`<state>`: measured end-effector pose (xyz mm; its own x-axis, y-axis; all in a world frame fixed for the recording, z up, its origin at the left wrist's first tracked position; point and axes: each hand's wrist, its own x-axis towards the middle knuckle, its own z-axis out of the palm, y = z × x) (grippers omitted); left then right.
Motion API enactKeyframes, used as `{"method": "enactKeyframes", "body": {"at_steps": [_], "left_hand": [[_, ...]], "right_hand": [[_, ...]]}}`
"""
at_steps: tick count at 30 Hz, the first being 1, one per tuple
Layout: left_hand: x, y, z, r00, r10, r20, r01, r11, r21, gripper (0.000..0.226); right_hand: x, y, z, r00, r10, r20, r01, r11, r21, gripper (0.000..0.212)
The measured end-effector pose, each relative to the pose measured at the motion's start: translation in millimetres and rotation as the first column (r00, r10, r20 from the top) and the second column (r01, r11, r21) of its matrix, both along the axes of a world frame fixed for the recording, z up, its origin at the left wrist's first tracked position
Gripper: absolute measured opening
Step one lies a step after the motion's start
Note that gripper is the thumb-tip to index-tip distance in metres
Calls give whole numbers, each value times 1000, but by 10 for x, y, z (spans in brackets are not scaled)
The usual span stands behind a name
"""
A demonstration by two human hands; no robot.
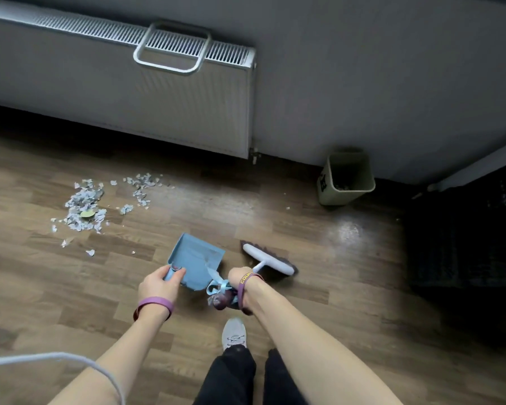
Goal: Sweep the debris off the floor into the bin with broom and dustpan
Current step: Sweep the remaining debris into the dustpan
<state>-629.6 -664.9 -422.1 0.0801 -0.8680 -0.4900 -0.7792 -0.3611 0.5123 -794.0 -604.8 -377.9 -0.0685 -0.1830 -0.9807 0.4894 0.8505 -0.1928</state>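
In the head view, the left hand (157, 283) is closed around the handle of a blue dustpan (195, 258), which is held over the wood-pattern floor (319, 258) with its open edge pointing toward the debris. The right hand (243, 277) is wrapped around the handle of a white hand broom (270, 260), its dark bristles touching the floor just right of the dustpan. The right wrist wears a purple band (247, 280) with yellow letters reading "COU"; the rest is hidden. Torn paper debris (85, 209) lies scattered on the floor to the left, well apart from the dustpan. A pale green bin (346, 182) stands by the wall at right, with a dark mark on its side too small to read. A white radiator (129, 92) hangs on the wall.
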Motion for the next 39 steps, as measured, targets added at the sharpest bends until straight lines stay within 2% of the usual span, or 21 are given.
{"method": "enactKeyframes", "body": {"at_steps": [1, 3, 6, 9, 11, 12, 14, 21, 24, 30, 35, 37, 39], "left_hand": [[50, -30, 15, 1000, 2, 9, -2, 1000, 1, 30], [93, -93, 36, 1000, 0, 30, 0, 1000, 7, 31], [3, -162, 86, 998, -5, 66, 5, 1000, 5, 32], [-227, -176, 157, 998, -11, 67, 12, 1000, -11, 29], [-398, -188, 192, 998, -17, 66, 18, 1000, -9, 31], [-480, -195, 199, 998, -18, 62, 18, 1000, -6, 34], [-626, -231, 192, 999, -15, 45, 16, 1000, -16, 35], [-954, -378, 66, 994, 100, -49, -103, 994, -49, 28], [-1016, -455, -23, 986, 148, -76, -151, 988, -40, 20], [-791, -667, -159, 991, 97, -91, -99, 995, -18, 7], [-351, -1027, -184, 998, 19, -65, -19, 1000, 0, 7], [-116, -1202, -182, 998, -21, -53, 22, 1000, 11, 9], [140, -1357, -160, 998, -53, -22, 53, 998, 13, 20]], "right_hand": [[-3, -19, 91, 998, -63, -27, 63, 998, 30, 18], [-126, 48, 233, 995, -63, -72, 63, 998, 8, 8], [-413, 200, 309, 980, -40, -196, 46, 999, 22, 16], [-729, 401, 302, 952, 24, -304, -1, 997, 77, 14], [-982, 537, 269, 913, 133, -387, -121, 991, 54, 18], [-1116, 587, 244, 885, 221, -410, -228, 973, 31, 28], [-1433, 608, 121, 864, 299, -406, -320, 947, 16, 42], [-2193, 97, -322, 708, 476, -521, -474, 868, 149, 35], [-2333, -173, -512, 678, 523, -516, -509, 841, 183, 34], [-2191, -405, -960, 593, 614, -521, -562, 779, 277, 38], [-1555, -361, -1076, 618, 676, -402, -598, 736, 319, 44], [-1172, -364, -1061, 643, 681, -351, -587, 732, 345, 38], [-708, -380, -1033, 669, 684, -291, -612, 729, 306, 31]]}}
